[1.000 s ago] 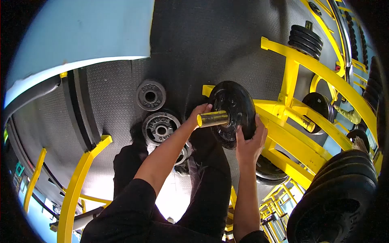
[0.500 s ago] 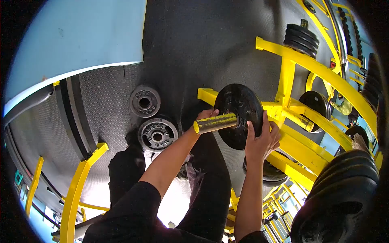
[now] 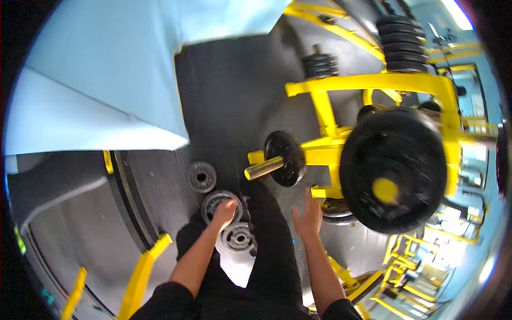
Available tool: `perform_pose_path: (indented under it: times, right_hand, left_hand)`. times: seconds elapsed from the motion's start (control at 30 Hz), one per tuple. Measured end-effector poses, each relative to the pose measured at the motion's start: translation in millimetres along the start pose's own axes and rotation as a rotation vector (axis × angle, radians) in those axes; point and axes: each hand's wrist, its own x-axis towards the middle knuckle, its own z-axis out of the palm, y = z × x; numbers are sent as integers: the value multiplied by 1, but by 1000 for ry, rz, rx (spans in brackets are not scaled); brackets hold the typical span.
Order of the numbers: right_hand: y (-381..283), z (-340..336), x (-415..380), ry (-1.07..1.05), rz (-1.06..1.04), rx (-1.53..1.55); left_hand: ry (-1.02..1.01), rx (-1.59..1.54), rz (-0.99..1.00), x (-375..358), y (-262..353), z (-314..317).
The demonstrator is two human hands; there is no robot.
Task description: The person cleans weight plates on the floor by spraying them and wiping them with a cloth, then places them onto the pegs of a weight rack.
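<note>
A black weight plate (image 3: 291,159) hangs on the yellow-tipped peg (image 3: 263,168) of a yellow rack, with neither hand on it. My right hand (image 3: 308,217) is open below that plate, near a short yellow bar of the rack, its thumb and fingers apart. My left hand (image 3: 225,212) is over a grey plate (image 3: 211,201) on the floor; its fingers are blurred, so whether it touches the plate is unclear. Another grey plate (image 3: 202,177) lies above it and a third grey plate (image 3: 238,237) below it.
The yellow rack (image 3: 373,82) fills the right side, with a large black plate (image 3: 373,154) close by and stacked plates (image 3: 402,45) behind. A light blue panel (image 3: 106,80) stands upper left. Yellow posts (image 3: 140,277) rise at lower left.
Both hands have come off the black plate on the peg. My left hand has moved down and left to the floor plates, my right hand down. The view has turned to the right.
</note>
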Motion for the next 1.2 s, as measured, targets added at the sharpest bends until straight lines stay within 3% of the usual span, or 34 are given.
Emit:
perform_pose_path:
  times: [0.03, 0.07, 0.13, 0.27, 0.37, 0.47, 0.53, 0.57, 0.63, 0.77, 0.97, 1.03, 1.17, 1.2]
  right_hand:
    - [5, -13, -37, -61, 46, 78]
    - [9, -25, -76, -135, 154, 108]
    - [32, -34, -153, -186, 292, 127]
    - [74, -34, -291, -196, 530, 186]
    - [76, -44, -341, -183, 499, 270]
    - [65, -78, -361, -83, 594, 344]
    - [62, -85, -371, 165, 602, 390]
    - [68, -82, -375, 173, 617, 400]
    - [76, -77, -380, 279, 547, 431]
    - [85, -85, -386, 286, 521, 498]
    - [118, -57, -368, -8, 405, 569]
    - [130, -47, -361, -196, 216, 565]
    - [164, -20, -375, -284, -75, 543]
    - [173, -16, -383, -344, -66, 478]
  left_hand:
    - [11, -28, -86, -40, 48, -24]
    - [40, 38, -22, -73, 77, -45]
    - [104, -173, -57, -97, 60, -77]
    - [181, 30, -51, -163, 120, -129]
    - [203, 107, -51, -198, 165, -153]
    - [123, 126, 47, -193, 147, -173]
    - [105, 203, 12, -206, 150, -176]
    - [93, 217, 19, -213, 153, -173]
    - [111, 265, -55, -241, 170, -170]
    - [136, 252, -118, -287, 176, -164]
    - [274, 137, -201, -352, 133, -149]
    - [305, 118, -225, -370, 100, -141]
    - [368, 123, -276, -421, 41, -101]
    - [346, 123, -282, -435, 25, -86]
